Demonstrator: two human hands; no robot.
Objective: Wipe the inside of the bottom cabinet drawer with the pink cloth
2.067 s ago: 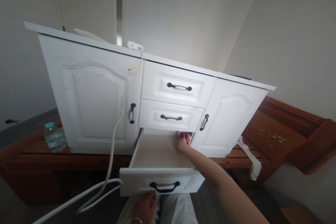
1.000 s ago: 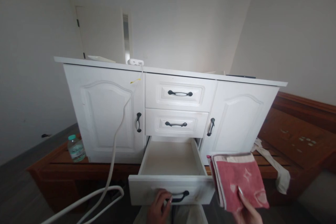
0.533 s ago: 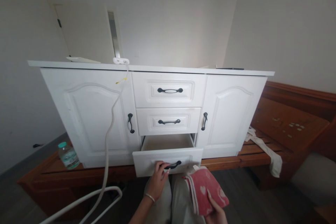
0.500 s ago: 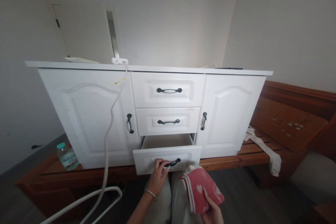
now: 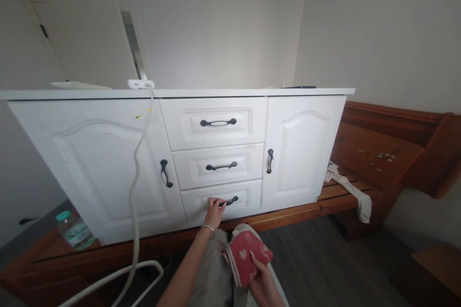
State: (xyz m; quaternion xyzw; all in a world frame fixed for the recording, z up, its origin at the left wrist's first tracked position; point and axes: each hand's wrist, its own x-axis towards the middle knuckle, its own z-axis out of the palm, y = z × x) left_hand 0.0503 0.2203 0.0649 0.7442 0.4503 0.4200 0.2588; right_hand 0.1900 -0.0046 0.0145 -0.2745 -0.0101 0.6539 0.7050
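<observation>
Below the white wooden cabinet's (image 5: 173,153) shut bottom drawer (image 5: 216,200), left hand (image 5: 215,210) curls around its black handle (image 5: 227,200); right hand (image 5: 262,280) grips a folded red patterned cloth (image 5: 245,256), keeping it bundled.

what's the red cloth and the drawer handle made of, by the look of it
Folded red cloth with pale hearts, in the right hand: likely soft terry cotton, matte and nappy. Dark curved drawer handle, under the left hand: probably metal, dull black finish.

Home room: white sideboard (image 5: 173,148) (wooden bench (image 5: 374,163) beside).
</observation>
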